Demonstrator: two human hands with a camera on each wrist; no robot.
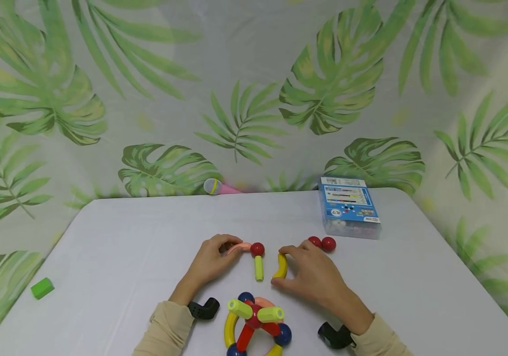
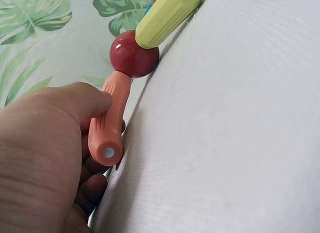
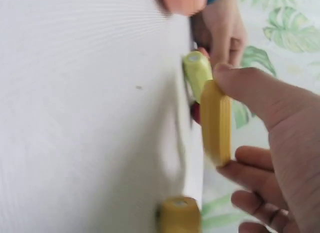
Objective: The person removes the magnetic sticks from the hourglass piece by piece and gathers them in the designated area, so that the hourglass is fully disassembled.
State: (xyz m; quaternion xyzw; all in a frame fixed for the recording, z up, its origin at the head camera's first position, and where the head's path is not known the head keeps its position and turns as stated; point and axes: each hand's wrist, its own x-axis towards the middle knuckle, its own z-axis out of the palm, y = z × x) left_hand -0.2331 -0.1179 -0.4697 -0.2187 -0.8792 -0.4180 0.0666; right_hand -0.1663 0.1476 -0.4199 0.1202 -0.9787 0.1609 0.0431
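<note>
The left hand (image 1: 211,262) pinches a salmon-pink curved stick (image 2: 107,125) between thumb and fingers; the stick's far end meets a red ball (image 1: 257,248), just to the right of the fingertips. A lime-green stick (image 1: 259,268) runs from that ball toward the person, lying between the two hands. The right hand (image 1: 314,274) grips a yellow curved stick (image 1: 281,266) with thumb and curled fingers, holding it at its left edge, close beside the green stick; the right wrist view shows the two near each other, though blur hides whether they touch. Two more red balls (image 1: 322,243) lie touching each other just beyond the right hand's knuckles.

Both hands lie low on the surface, palms down, forearms in beige sleeves (image 1: 165,329) coming in from the near edge. Each wrist carries a black camera mount (image 1: 204,309).

Between the forearms, nearer than the hands, sits a built figure (image 1: 255,324) of yellow arcs, red and green sticks and blue balls. Beyond the right hand stands a blue box (image 1: 349,206). The white surface (image 1: 125,247) carries a green block (image 1: 42,288) far to the left of the left hand. At its far edge lies a pink toy microphone (image 1: 219,187), and a leaf-print cloth (image 1: 254,89) hangs behind.
</note>
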